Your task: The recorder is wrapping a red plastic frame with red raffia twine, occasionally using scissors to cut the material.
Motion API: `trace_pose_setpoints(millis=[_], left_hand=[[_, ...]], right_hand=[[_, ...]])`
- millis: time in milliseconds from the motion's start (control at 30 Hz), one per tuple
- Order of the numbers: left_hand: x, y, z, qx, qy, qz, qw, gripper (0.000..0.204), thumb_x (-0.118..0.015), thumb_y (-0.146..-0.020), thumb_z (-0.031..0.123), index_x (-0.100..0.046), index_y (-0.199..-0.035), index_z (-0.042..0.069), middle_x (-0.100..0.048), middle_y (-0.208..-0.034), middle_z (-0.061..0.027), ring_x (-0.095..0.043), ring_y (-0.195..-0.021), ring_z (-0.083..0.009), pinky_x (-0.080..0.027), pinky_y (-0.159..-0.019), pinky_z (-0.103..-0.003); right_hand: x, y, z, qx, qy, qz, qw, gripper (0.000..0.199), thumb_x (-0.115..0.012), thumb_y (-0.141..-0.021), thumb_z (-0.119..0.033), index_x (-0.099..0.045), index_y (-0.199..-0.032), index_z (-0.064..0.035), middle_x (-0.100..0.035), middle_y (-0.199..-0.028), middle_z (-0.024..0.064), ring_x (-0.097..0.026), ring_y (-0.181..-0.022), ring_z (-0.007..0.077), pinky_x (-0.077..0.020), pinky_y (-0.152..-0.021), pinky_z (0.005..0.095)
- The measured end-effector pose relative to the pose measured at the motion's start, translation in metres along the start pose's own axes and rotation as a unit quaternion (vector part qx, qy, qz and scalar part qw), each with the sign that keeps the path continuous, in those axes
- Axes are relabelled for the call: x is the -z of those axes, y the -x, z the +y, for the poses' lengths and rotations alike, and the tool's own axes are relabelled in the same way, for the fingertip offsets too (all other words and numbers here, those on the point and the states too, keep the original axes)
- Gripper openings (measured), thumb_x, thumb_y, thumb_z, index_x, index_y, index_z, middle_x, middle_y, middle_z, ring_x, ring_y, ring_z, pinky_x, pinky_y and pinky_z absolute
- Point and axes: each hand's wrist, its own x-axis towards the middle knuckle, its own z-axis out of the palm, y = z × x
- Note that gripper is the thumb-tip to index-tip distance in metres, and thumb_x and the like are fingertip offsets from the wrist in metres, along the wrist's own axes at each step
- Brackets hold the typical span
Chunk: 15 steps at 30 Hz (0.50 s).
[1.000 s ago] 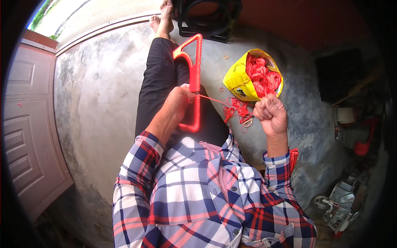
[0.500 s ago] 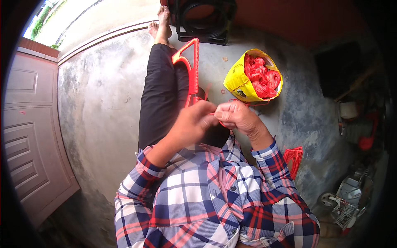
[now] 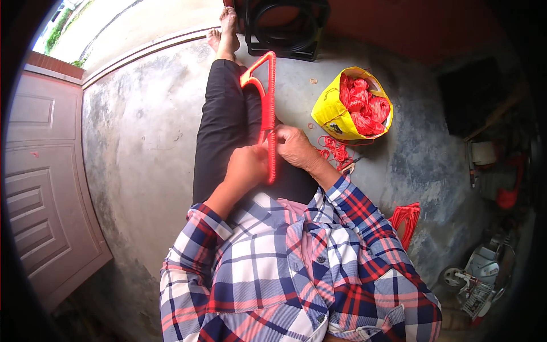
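A flat red frame [image 3: 268,111], its edges bound with red cord, stands edge-up over my lap, with openings near its far end. My left hand [image 3: 246,170] is closed at the near part of the frame, on its left side; the fingertips are hidden behind its edge. On the other side, my right hand [image 3: 293,147] has its fingers bent in against the frame's edge. Whatever is pinched in them is too hidden to make out. A loose tangle of red cord [image 3: 337,149] lies on the floor right of my right hand.
A yellow bag [image 3: 330,111] holds red cord hanks [image 3: 362,105]. Near the tangle lies a small tool [image 3: 349,166], perhaps scissors. More red pieces [image 3: 405,223] are by my right elbow. A black stand [image 3: 285,28] is ahead, a grey door [image 3: 43,171] left, a metal-and-white device [image 3: 481,273] right.
My hands were together right of the frame, fingers meeting on a red strand. Both have moved left to opposite sides of the frame's near part. The cord tangle has come into sight.
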Motion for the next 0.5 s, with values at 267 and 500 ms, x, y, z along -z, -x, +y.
trace_pose_setpoints(millis=[267, 500], left_hand=[[-0.006, -0.008, -0.009, -0.079, 0.082, 0.194, 0.974, 0.004, -0.063, -0.081, 0.004, -0.064, -0.084, 0.001, -0.058, -0.075, -0.0051, -0.054, -0.061, -0.0105, -0.047, -0.059, -0.026], [-0.006, -0.035, 0.017, 0.181, 0.583, 0.003, 0.792, 0.017, -0.050, -0.082, 0.008, -0.059, -0.096, 0.005, -0.059, -0.082, -0.0013, -0.054, -0.078, -0.0095, -0.044, -0.074, -0.025]], right_hand=[[0.062, 0.022, -0.029, -0.027, -0.363, 0.085, 0.927, 0.013, -0.067, -0.085, -0.016, -0.065, -0.084, -0.0039, -0.061, -0.089, 0.0058, -0.054, -0.073, 0.0113, -0.0439, -0.068, 0.0252], [0.072, 0.077, -0.101, 0.141, -0.269, -0.038, 0.952, 0.020, -0.065, -0.087, -0.019, -0.056, -0.075, -0.0053, -0.060, -0.099, 0.0102, -0.051, -0.075, 0.0109, -0.0403, -0.068, 0.0249]])
